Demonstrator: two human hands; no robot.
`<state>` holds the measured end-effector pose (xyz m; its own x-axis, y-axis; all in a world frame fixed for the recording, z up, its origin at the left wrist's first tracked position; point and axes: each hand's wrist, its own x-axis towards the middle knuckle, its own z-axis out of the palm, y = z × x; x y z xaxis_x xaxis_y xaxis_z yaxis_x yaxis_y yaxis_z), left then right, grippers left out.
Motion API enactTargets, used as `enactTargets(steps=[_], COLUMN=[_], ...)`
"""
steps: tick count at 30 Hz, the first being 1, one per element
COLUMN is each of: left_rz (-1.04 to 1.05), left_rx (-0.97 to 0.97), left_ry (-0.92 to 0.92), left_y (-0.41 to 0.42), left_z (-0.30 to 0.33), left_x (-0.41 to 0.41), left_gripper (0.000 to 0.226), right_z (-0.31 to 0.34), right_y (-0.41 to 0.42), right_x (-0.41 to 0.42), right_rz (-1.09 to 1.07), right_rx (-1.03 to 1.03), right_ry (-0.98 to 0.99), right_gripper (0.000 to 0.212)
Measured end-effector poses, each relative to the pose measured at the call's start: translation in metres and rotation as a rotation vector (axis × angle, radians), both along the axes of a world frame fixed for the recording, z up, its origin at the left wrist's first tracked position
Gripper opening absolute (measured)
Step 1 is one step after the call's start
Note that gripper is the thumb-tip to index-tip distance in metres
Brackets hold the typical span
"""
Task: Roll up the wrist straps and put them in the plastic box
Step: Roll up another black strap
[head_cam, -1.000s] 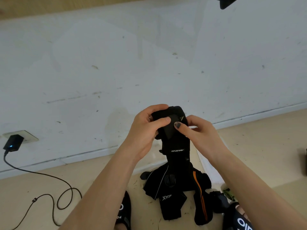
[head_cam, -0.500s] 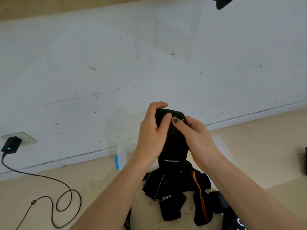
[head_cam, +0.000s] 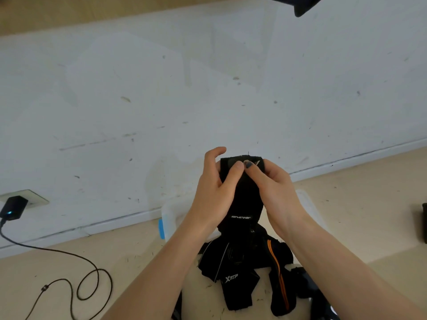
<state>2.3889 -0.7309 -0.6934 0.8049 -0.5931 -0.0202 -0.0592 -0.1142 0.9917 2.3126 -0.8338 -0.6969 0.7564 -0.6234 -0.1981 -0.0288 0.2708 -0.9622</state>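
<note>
A black wrist strap (head_cam: 245, 199) with small white lettering hangs upright in mid-air between both hands. My left hand (head_cam: 213, 191) grips its left side near the top, thumb pressed on the front. My right hand (head_cam: 275, 185) pinches the top right edge, thumb touching the left thumb. Below them a pile of black wrist straps (head_cam: 245, 271), one with an orange stripe, lies on the floor. The clear plastic box (head_cam: 169, 218) with a blue clip sits behind the pile, mostly hidden by my arms.
A white wall runs across the back with a baseboard. At the left a black charger (head_cam: 12, 207) is plugged into a socket, its cable (head_cam: 76, 280) looping over the beige floor. A dark object (head_cam: 424, 222) sits at the right edge.
The strap's top end has gone from bent over to flat and upright. Both hands have closed in on its top, thumbs now meeting. The view has tipped so the plastic box shows.
</note>
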Motion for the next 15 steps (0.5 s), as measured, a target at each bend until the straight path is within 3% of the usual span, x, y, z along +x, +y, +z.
enactTargets(steps=[5, 8, 11, 15], left_rz=[-0.002, 0.107, 0.121, -0.069], left_rx=[0.012, -0.023, -0.037, 0.076], left_ry=[-0.095, -0.021, 0.084, -0.02], left_y=[-0.001, 0.0, 0.003, 0.005], left_z=[-0.003, 0.0, 0.005, -0.002], left_x=[0.002, 0.009, 0.011, 0.002], left_gripper=[0.037, 0.032, 0.031, 0.057], right_z=[0.0, 0.002, 0.002, 0.0], right_y=[-0.004, -0.003, -0.002, -0.008], right_x=[0.0, -0.001, -0.001, 0.003], right_rz=[0.071, 0.155, 0.108, -0.017], right_rx=[0.059, -0.017, -0.078, 0.012], right_ry=[0.023, 0.081, 0.06, 0.007], right_gripper=[0.03, 0.025, 0.031, 0.033])
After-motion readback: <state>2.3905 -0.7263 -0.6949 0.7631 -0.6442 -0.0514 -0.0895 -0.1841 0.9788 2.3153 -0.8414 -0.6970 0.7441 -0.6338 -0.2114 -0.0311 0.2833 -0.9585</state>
